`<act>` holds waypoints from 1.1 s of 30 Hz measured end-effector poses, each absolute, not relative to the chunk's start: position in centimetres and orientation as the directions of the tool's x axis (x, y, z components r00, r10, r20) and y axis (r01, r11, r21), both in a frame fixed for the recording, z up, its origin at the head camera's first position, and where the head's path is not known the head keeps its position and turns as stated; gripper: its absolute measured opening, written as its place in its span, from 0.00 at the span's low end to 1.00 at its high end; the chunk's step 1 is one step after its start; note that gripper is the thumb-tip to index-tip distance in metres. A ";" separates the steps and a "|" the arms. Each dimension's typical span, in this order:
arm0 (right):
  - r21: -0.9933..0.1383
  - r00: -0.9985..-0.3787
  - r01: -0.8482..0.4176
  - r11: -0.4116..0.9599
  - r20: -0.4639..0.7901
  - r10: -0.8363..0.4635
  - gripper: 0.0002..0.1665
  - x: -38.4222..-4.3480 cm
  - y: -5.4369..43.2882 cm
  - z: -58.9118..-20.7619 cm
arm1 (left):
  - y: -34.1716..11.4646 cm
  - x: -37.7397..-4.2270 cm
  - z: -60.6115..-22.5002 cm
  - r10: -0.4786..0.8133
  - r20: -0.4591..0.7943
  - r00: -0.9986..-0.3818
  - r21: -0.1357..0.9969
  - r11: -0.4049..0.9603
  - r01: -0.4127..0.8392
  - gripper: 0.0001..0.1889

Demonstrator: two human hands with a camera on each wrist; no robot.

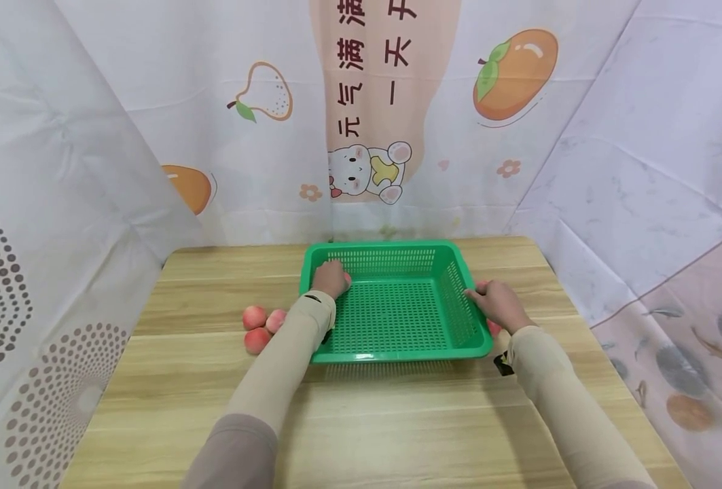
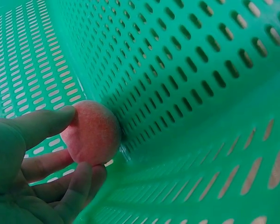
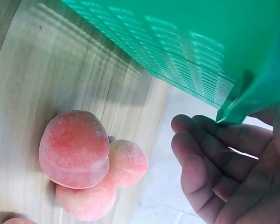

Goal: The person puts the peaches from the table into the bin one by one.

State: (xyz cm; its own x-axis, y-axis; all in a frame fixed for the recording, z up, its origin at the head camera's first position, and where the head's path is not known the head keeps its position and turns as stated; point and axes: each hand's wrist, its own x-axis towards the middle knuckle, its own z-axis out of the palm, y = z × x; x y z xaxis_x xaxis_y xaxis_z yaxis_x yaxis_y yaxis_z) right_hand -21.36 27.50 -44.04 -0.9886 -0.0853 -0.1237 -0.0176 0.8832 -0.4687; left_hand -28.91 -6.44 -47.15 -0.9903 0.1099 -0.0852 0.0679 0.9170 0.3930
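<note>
A green perforated plastic basket (image 1: 397, 355) sits on the wooden table. Inside its left end, my left hand (image 1: 330, 279) holds a pink-red peach (image 2: 94, 133) between thumb and fingers, close to the basket's wall and floor. At the opposite end, my right hand (image 1: 500, 304) grips the rim, with the thumb on the inner side and the fingers outside; in the right wrist view the thumb is mostly hidden behind the rim. Just outside that end, several peaches (image 3: 74, 149) lie grouped on the table beneath my right hand.
Left of the basket, a cluster of three peaches (image 1: 255, 339) lies on the table (image 1: 385, 428), partly beside my left forearm. A printed curtain (image 1: 202, 81) hangs behind the table, and more cloth hangs along both sides.
</note>
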 end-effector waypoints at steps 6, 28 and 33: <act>-0.456 -0.990 0.002 0.890 -0.124 -0.061 0.29 -21.5 27.6 -43.9 | -6.2 -28.6 -46.5 0.125 -0.075 -0.989 0.382 0.920 0.087 0.23; -0.427 -0.986 0.065 0.902 -0.167 -0.009 0.29 -21.3 27.5 -43.8 | -6.4 -28.7 -45.1 0.116 -0.124 -0.985 0.448 0.893 0.049 0.25; -0.428 -0.990 0.064 0.902 -0.144 0.002 0.30 -21.2 27.4 -43.9 | -6.7 -28.5 -43.4 0.129 -0.133 -0.983 0.480 0.876 0.050 0.22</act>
State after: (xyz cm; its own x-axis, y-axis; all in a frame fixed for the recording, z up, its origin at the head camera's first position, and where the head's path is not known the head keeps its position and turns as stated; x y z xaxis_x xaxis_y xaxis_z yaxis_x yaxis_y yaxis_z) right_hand -21.21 27.42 -43.92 -0.9896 0.0024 -0.1437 0.0643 0.9016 -0.4278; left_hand -28.48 -6.72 -43.43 -0.9826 0.1293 -0.1332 0.0502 0.8760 0.4797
